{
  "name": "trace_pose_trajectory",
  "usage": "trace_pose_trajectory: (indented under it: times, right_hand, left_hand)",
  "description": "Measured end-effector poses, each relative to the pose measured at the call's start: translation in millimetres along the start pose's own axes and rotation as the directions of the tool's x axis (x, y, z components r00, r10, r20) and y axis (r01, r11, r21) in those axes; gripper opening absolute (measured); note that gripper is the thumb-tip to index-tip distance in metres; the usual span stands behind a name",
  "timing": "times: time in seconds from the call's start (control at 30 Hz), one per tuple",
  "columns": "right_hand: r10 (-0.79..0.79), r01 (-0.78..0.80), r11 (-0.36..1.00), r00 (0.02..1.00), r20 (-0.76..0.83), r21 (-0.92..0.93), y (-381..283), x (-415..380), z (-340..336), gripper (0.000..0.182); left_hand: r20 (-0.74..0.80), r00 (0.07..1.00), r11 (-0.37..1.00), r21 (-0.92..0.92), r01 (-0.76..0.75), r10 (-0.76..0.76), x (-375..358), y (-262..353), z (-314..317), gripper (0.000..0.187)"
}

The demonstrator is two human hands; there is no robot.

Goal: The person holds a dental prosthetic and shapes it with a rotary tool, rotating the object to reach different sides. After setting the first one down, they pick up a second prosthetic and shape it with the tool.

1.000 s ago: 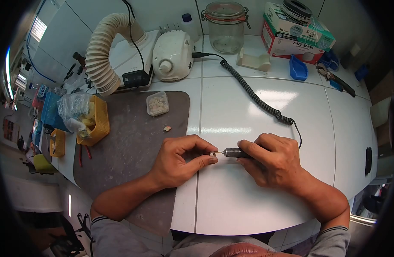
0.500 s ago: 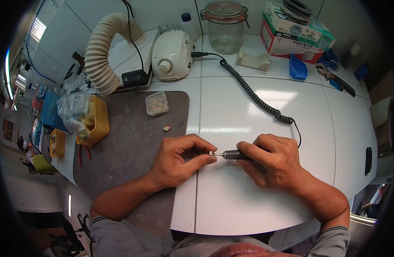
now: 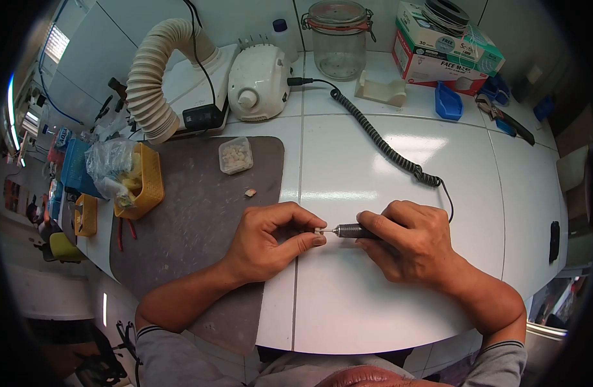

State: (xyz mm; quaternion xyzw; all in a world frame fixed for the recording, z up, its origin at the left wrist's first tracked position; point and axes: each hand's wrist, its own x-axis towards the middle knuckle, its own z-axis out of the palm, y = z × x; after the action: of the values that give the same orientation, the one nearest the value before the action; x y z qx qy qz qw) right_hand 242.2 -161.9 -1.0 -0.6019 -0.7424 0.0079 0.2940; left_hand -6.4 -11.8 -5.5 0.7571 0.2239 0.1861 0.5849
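Observation:
My left hand [image 3: 271, 237] pinches a small tooth-coloured piece [image 3: 318, 231] between thumb and fingertips, above the seam at the mat's right side. From the right, my right hand [image 3: 409, 242] grips a dark-barrelled rotary handpiece [image 3: 352, 231] like a pen. Its thin metal bit [image 3: 329, 230] points left and reaches the piece; the exact contact is too small to make out. A coiled black cord [image 3: 380, 138] leads to a white micromotor control box [image 3: 259, 84]. On the mat lie a small off-white and reddish fragment [image 3: 250, 193] and a clear tub [image 3: 236, 155] of pale pieces.
A grey mat [image 3: 200, 193] covers the left of the white tabletop [image 3: 400, 309]. A ribbed suction hose [image 3: 148, 84] arches at back left near a yellow basket [image 3: 145, 184]. Behind stand a glass jar [image 3: 338, 48], mask boxes [image 3: 438, 61] and a blue tray [image 3: 448, 102].
The handpiece's bit sits slightly higher against the small piece, which appears turned a little in my left fingers. Both hands otherwise keep their places.

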Motion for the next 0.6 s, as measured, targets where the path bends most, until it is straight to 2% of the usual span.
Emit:
trace_pose_trajectory:
  times: [0.6]
  right_hand:
    - [0.009, -0.009, 1.0, 1.0, 0.005, -0.001, -0.4, -0.2, 0.0, 0.029]
  left_hand:
    - [-0.006, 1.0, 1.0, 0.007, -0.007, 0.007, 0.0, -0.3, 0.2, 0.018]
